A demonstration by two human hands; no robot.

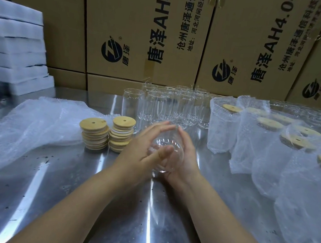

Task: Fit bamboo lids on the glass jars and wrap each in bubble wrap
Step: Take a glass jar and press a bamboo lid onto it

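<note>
The left hand (142, 149) and right hand (186, 157) wrap round one lidless glass jar (168, 142) mid-frame; slick glass might slip and strike the steel table (86, 193).

Packing warehouse: stacked cartons (146, 28), steel table (66, 190), foam sheets (13, 46).
</note>
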